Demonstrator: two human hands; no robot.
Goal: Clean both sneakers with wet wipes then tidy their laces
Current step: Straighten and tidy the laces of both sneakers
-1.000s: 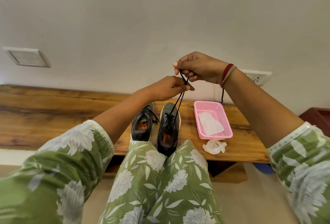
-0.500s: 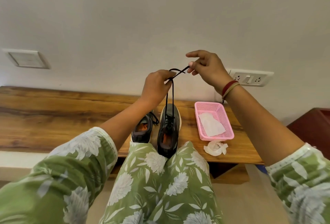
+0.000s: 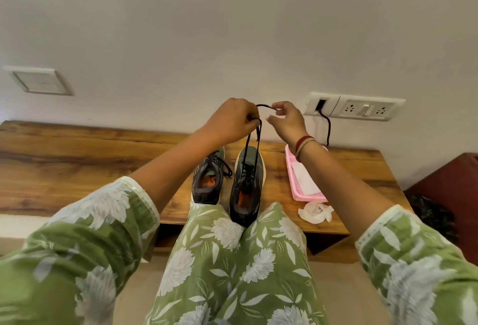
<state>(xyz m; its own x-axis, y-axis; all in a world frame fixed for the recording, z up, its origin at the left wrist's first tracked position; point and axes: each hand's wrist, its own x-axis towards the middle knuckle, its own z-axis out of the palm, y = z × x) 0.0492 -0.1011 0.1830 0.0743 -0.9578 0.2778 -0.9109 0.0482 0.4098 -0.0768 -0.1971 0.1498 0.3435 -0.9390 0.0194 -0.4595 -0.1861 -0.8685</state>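
Two dark grey sneakers stand side by side on the wooden bench (image 3: pixel 77 164), toes toward the wall. The right sneaker (image 3: pixel 247 185) has its heel against my knees, and its black laces (image 3: pixel 252 148) are drawn straight up. My left hand (image 3: pixel 232 122) grips the laces in a fist above the shoe. My right hand (image 3: pixel 287 120) pinches the free lace end that arcs out of that fist. The left sneaker (image 3: pixel 208 182) sits untouched, its laces loose over the tongue.
A pink mesh basket (image 3: pixel 310 196) with a flat white wipe (image 3: pixel 302 177) lies to the right of the shoes. A crumpled used wipe (image 3: pixel 314 212) sits in front of it. A wall socket (image 3: pixel 354 107) with a black cord is behind my right hand.
Both hands have come lower and closer together above the right sneaker. My right hand now pinches the lace end right beside my left fist. The camera has tilted down.
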